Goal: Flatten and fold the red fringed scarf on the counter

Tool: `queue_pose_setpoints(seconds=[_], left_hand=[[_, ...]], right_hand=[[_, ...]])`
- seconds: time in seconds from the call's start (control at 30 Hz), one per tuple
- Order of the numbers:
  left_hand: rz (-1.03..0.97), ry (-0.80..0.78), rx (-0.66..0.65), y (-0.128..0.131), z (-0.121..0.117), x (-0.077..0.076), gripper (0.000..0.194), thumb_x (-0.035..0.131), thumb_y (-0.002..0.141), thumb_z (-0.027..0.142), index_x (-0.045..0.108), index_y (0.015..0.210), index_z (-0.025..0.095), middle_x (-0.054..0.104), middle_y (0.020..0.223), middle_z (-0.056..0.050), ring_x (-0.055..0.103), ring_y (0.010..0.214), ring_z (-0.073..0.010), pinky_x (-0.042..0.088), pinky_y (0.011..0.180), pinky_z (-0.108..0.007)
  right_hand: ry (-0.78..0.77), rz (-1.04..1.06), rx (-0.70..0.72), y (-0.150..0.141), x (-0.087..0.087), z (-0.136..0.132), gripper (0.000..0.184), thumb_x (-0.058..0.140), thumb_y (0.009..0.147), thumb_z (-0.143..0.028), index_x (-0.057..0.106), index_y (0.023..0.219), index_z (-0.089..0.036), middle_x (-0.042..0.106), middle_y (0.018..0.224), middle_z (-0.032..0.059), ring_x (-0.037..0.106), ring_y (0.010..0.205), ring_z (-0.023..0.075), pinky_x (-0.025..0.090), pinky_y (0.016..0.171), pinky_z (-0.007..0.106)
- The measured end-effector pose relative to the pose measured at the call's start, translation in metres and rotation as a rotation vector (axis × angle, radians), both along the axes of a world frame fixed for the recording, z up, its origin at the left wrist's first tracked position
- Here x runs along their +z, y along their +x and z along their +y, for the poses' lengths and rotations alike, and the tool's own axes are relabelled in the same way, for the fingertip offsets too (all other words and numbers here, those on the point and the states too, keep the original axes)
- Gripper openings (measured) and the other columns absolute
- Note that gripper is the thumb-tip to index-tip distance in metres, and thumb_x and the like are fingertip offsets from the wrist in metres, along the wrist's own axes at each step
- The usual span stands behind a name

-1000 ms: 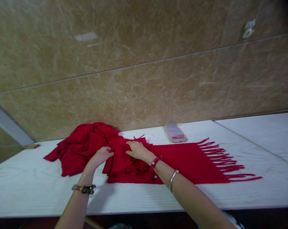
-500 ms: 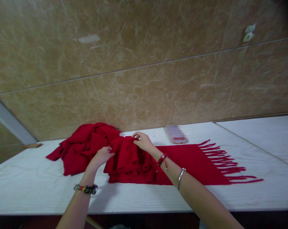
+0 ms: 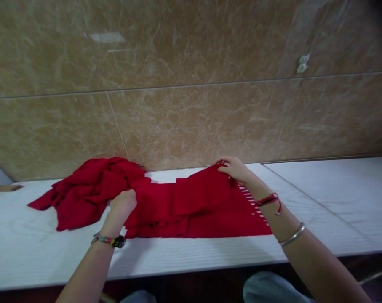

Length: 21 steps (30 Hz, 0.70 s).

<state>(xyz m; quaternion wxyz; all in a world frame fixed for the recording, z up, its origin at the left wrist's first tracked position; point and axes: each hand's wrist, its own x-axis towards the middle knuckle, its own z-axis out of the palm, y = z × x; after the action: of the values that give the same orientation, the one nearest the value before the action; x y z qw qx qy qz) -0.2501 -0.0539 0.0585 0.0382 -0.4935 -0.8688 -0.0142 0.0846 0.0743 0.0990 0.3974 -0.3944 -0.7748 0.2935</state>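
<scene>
Below the marbled wall point(image 3: 191, 118), the bench point(image 3: 165, 257) bore the flat, layered red cloth point(image 3: 219, 219); a crumpled heap point(image 3: 86, 193) crowded its left end. The right hand point(image 3: 236, 171) pinched the upper layer's far edge between its fingers; the left hand point(image 3: 124, 205) curled at the left end, its hold unclear. Pulling evenly against that anchored end seemed wisest, with the right forearm clear of the fringe point(image 3: 253, 201).

Both arms point(image 3: 317, 263) stretch forward; left hand point(image 3: 124, 203) shows its back, grip hidden; right hand point(image 3: 238, 170) farther out, fingers point(image 3: 224, 160) pinched.
</scene>
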Motion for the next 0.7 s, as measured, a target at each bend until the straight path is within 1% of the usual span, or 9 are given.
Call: queue_pose_setpoints(seconds=[0.1,0.23,0.33,0.4,0.47,0.5,0.57,0.63,0.7], left_hand=[[0.006,-0.043,0.083,0.009,0.003,0.006,0.031,0.039,0.073,0.006,0.063,0.093,0.008,0.064,0.092,-0.022,0.061,0.084,-0.0360,0.047,0.061,-0.042],[0.058,-0.037,0.097,0.022,0.002,0.013,0.036,0.032,0.079,0.007,0.063,0.097,0.007,0.062,0.095,-0.022,0.060,0.087,-0.0343,0.047,0.064,-0.041],[0.144,-0.002,0.086,0.039,0.004,0.017,0.036,0.031,0.082,0.011,0.059,0.103,0.004,0.058,0.100,-0.025,0.057,0.092,-0.0359,0.046,0.067,-0.042],[0.197,0.018,0.031,0.057,0.009,0.016,0.035,0.036,0.083,0.020,0.056,0.108,0.005,0.054,0.106,-0.025,0.053,0.097,-0.0364,0.045,0.071,-0.044],[0.214,0.024,-0.117,0.080,0.015,0.013,0.039,0.040,0.083,0.030,0.052,0.114,0.010,0.051,0.112,-0.022,0.051,0.102,-0.0342,0.044,0.075,-0.044],[0.199,0.025,-0.226,0.093,0.017,0.009,0.041,0.040,0.084,0.034,0.050,0.116,0.012,0.050,0.116,-0.019,0.049,0.104,-0.0322,0.043,0.078,-0.043],[0.126,0.022,-0.502,0.121,0.020,0.002,0.044,0.038,0.085,0.039,0.046,0.122,0.014,0.046,0.124,-0.016,0.045,0.111,-0.0276,0.040,0.087,-0.040],[0.032,-0.014,-0.774,0.149,0.019,-0.006,0.048,0.040,0.085,0.043,0.044,0.124,0.016,0.040,0.131,-0.013,0.037,0.119,-0.0242,0.034,0.095,-0.036],[0.001,-0.079,-0.938,0.173,0.015,-0.011,0.049,0.049,0.080,0.043,0.046,0.122,0.018,0.040,0.132,-0.012,0.037,0.120,-0.0252,0.033,0.097,-0.037]], right_hand=[[0.063,-0.157,-0.041,0.036,0.002,0.001,0.026,0.046,0.062,-0.008,0.064,0.078,-0.016,0.064,0.073,0.0009,0.057,0.069,0.0136,0.043,0.063,0.022],[0.161,-0.374,-0.073,0.074,-0.006,0.002,0.030,0.046,0.062,-0.006,0.064,0.083,-0.016,0.065,0.083,0.0036,0.058,0.079,0.0159,0.042,0.072,0.024],[0.173,-0.549,-0.072,0.088,-0.018,0.001,0.036,0.047,0.061,-0.004,0.063,0.092,-0.014,0.064,0.088,0.0066,0.057,0.081,0.0172,0.042,0.074,0.025],[0.159,-0.652,-0.037,0.091,-0.025,0.001,0.040,0.048,0.061,-0.005,0.061,0.098,-0.013,0.063,0.090,0.0078,0.056,0.083,0.0180,0.041,0.075,0.025],[0.098,-0.705,0.011,0.091,-0.029,0.002,0.039,0.049,0.063,-0.007,0.061,0.099,-0.014,0.063,0.091,0.0075,0.056,0.083,0.0179,0.041,0.075,0.025],[0.047,-0.714,0.041,0.091,-0.030,0.002,0.037,0.049,0.065,-0.009,0.061,0.099,-0.014,0.063,0.090,0.0070,0.056,0.082,0.0176,0.042,0.073,0.025],[-0.050,-0.717,0.111,0.091,-0.031,0.003,0.034,0.050,0.066,-0.012,0.061,0.098,-0.015,0.063,0.091,0.0062,0.056,0.081,0.0171,0.042,0.072,0.024],[-0.116,-0.701,0.180,0.091,-0.031,0.003,0.033,0.053,0.064,-0.013,0.062,0.096,-0.015,0.063,0.090,0.0055,0.056,0.080,0.0165,0.042,0.070,0.024],[-0.207,-0.668,0.231,0.091,-0.031,0.003,0.031,0.053,0.065,-0.015,0.061,0.095,-0.014,0.064,0.080,0.0033,0.056,0.070,0.0148,0.043,0.062,0.023]])
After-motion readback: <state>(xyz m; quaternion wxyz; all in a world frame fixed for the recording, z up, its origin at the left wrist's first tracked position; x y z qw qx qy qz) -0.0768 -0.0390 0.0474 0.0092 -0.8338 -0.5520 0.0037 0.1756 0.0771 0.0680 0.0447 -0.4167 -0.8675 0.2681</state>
